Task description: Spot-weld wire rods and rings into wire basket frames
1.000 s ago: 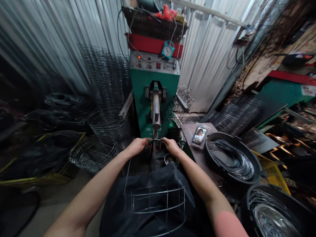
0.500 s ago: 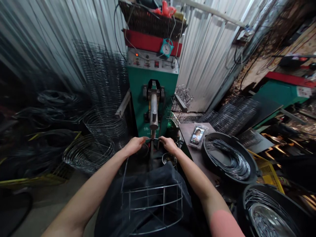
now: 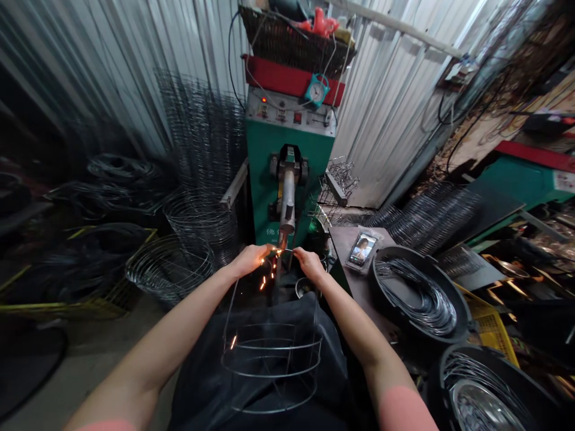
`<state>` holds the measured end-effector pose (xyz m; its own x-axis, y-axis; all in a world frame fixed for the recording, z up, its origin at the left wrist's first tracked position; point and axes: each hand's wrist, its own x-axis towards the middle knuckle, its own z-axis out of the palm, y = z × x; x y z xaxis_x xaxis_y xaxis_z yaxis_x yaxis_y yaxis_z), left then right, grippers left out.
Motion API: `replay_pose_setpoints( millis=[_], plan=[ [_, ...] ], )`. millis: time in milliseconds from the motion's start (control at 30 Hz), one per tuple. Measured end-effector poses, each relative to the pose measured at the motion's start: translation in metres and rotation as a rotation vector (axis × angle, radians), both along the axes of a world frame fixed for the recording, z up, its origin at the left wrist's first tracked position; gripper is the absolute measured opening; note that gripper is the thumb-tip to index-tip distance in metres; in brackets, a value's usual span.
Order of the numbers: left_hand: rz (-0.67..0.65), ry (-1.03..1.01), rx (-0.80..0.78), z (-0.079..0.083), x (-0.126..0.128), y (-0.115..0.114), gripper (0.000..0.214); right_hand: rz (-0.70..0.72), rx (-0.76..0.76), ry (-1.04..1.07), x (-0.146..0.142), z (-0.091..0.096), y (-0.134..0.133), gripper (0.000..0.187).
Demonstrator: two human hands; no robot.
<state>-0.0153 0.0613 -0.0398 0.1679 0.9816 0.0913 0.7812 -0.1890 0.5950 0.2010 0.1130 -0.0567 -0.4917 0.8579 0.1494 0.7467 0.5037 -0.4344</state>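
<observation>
Both my left hand [image 3: 254, 259] and my right hand [image 3: 309, 266] grip the top wire of a bent steel wire cage [image 3: 272, 359], holding it at the electrode of a green spot welding machine [image 3: 287, 179]. Orange sparks [image 3: 269, 272] fly from the contact point down past my left hand. The cage hangs below my hands, in front of a black apron [image 3: 256, 365] over my lap. My fingers hide part of the wire at the joint.
A phone [image 3: 362, 250] lies on a workbench to the right, beside black tubs of wire rings [image 3: 415, 299]. Stacked wire hoops [image 3: 171, 269] and mesh stand on the left. Corrugated metal sheeting [image 3: 386, 120] rises behind the machine.
Sparks now fly at the electrode where none showed before. The view has shifted slightly, and the wire cage hangs at a slightly different angle.
</observation>
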Motion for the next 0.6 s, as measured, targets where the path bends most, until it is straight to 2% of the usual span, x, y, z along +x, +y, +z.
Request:
replay_pose_setpoints(
  millis=[267, 467, 533, 600],
  plan=[
    [-0.020, 0.057, 0.014, -0.006, -0.004, 0.006, 0.043, -0.015, 0.005, 0.012, 0.002, -0.001, -0.001, 0.023],
    [-0.029, -0.059, -0.022, -0.004, -0.002, 0.005, 0.041, -0.069, -0.070, 0.096, -0.001, -0.002, -0.009, 0.027],
    [0.000, -0.088, -0.062, 0.002, -0.002, 0.004, 0.043, -0.075, -0.088, 0.135, 0.009, -0.001, -0.019, 0.027],
    [0.065, -0.102, -0.083, 0.011, -0.008, -0.002, 0.047, -0.080, -0.039, 0.158, 0.037, 0.002, -0.035, 0.029]
  ],
)
